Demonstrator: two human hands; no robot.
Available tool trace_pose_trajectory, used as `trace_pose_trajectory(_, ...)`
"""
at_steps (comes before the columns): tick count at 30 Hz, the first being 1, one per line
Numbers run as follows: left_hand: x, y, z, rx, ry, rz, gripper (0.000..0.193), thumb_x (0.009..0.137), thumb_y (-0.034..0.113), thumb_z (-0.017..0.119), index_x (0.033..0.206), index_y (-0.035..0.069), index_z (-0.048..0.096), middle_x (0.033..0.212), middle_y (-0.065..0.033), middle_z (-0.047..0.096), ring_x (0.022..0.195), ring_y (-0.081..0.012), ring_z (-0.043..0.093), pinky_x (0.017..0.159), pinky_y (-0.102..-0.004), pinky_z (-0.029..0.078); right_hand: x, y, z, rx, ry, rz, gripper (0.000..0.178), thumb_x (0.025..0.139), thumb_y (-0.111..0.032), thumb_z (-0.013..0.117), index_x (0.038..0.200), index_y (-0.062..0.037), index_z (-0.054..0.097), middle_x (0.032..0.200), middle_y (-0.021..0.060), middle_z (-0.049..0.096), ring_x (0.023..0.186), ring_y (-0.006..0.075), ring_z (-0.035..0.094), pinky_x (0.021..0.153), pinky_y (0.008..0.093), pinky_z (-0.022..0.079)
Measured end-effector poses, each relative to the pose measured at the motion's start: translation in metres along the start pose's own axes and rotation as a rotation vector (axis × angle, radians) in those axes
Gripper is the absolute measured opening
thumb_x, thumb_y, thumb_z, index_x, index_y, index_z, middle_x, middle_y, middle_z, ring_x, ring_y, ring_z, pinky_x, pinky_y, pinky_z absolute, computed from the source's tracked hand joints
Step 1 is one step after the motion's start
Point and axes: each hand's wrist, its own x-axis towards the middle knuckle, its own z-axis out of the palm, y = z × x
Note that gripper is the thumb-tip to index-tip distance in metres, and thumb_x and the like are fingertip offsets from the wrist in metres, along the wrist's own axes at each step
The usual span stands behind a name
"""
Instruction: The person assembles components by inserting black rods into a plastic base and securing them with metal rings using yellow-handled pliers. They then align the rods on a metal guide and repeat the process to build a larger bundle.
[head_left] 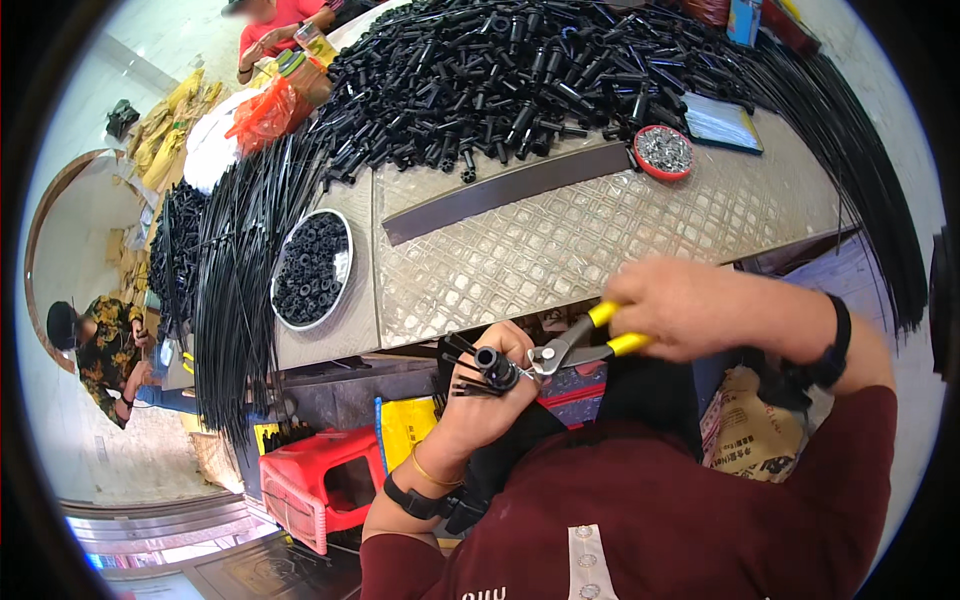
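Just below the near edge of the quilted metal table (600,240), my left hand (490,385) is closed around a small black plastic tube fitting (492,362) with thin black rods fanning out of it toward the left. My right hand (690,305) is clenched on the yellow-handled steel pliers (585,345), whose tips sit right at the fitting, beside my left fingertips. I judge the fitting light and stiff, a bit slick, best pinched on its collar; the rods look springy and would flex if gripped alone. The hands are near each other, bridged by the tool. A round white dish of black rings (312,268) lies well apart, up on the table.
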Motion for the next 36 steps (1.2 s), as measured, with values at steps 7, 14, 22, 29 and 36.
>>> trace_pose_trajectory(7, 0.001, -0.002, 0.003, 0.065, -0.076, 0.111, 0.026, 0.075, -0.001, 0.061, 0.075, 0.007, 0.036, 0.076, -0.004, 0.042, 0.067, -0.012, 0.036, 0.062, -0.0249, 0.034, -0.01, -0.014, -0.009, 0.676, -0.275, 0.133, 0.03, 0.086, -0.027, 0.06, 0.103, -0.0023, 0.06, 0.107, 0.0143, 0.055, 0.1, 0.0314, 0.055, 0.085, 0.036, 0.045)
trace_pose_trajectory(14, 0.002, -0.004, 0.008, 0.112, -0.081, 0.122, 0.025, 0.074, -0.004, 0.059, 0.076, 0.007, 0.037, 0.075, -0.0046, 0.042, 0.067, -0.0127, 0.037, 0.061, -0.0264, 0.035, -0.014, -0.022, -0.01, 0.307, -0.116, 0.101, 0.035, 0.082, -0.025, 0.06, 0.112, -0.0076, 0.058, 0.111, 0.0148, 0.054, 0.101, 0.0303, 0.054, 0.084, 0.0403, 0.044)
trace_pose_trajectory(22, 0.003, -0.006, 0.004, -0.022, -0.111, 0.054, 0.019, 0.065, -0.007, 0.054, 0.075, 0.004, 0.042, 0.072, -0.0045, 0.043, 0.065, -0.0147, 0.041, 0.06, -0.0266, 0.038, -0.01, -0.01, 0.001, 0.044, -0.023, -0.033, 0.035, 0.075, -0.015, 0.063, 0.11, -0.0106, 0.06, 0.113, 0.0093, 0.053, 0.103, 0.0276, 0.051, 0.083, 0.0399, 0.042)
trace_pose_trajectory(29, 0.0, -0.002, 0.001, -0.046, -0.085, 0.085, 0.018, 0.066, -0.007, 0.053, 0.074, 0.005, 0.043, 0.072, -0.0048, 0.044, 0.067, -0.0149, 0.042, 0.062, -0.0269, 0.039, -0.004, 0.0, 0.019, 0.311, 0.026, -0.092, 0.026, 0.076, -0.016, 0.064, 0.101, -0.0089, 0.062, 0.105, 0.0122, 0.055, 0.094, 0.0299, 0.054, 0.08, 0.0385, 0.044)
trace_pose_trajectory(36, -0.011, 0.003, -0.011, 0.016, -0.15, -0.092, 0.039, 0.066, 0.006, 0.076, 0.09, 0.006, 0.046, 0.077, -0.0025, 0.048, 0.072, -0.0101, 0.046, 0.065, -0.0264, 0.041, -0.007, -0.014, -0.01, 0.53, -0.416, 0.227, 0.032, 0.085, -0.03, 0.062, 0.093, -0.0004, 0.054, 0.085, 0.0154, 0.06, 0.077, 0.0305, 0.061, 0.068, 0.0389, 0.049)
